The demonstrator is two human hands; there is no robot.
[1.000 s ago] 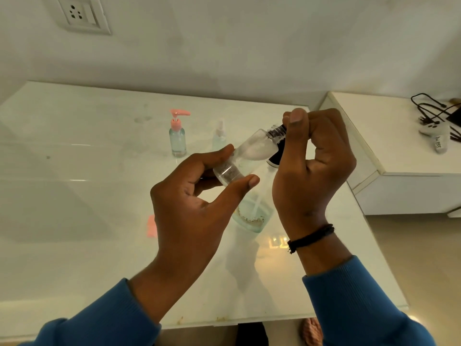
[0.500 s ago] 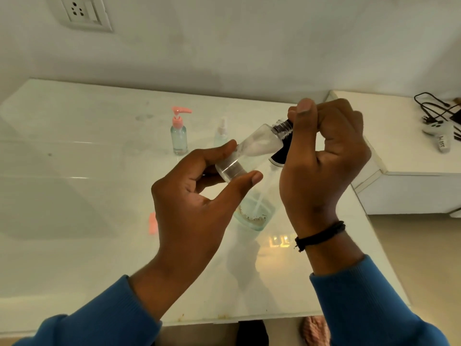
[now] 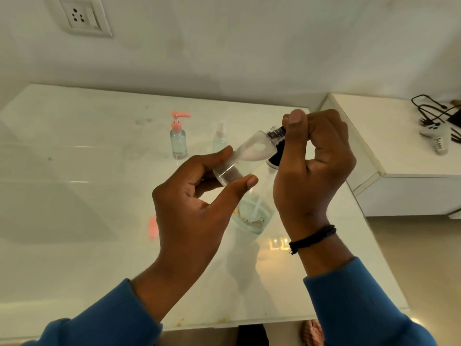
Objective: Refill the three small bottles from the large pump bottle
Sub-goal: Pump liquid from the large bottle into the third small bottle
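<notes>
My left hand grips the base of a small clear bottle, held tilted in the air with its neck up to the right. My right hand pinches the dark cap at that neck. Below the hands stands the large clear bottle with a black pump top, partly hidden by both hands. Farther back on the table stand a small bottle with a pink pump and a small clear spray bottle.
The white glossy table runs to a wall with a socket. A pink reflection or scrap lies left of my left wrist. A white side cabinet at the right carries black cables and a white controller.
Both hands and the small bottle have barely shifted; my right hand's fingers have turned slightly at the cap, and the threaded neck shows a little more.
</notes>
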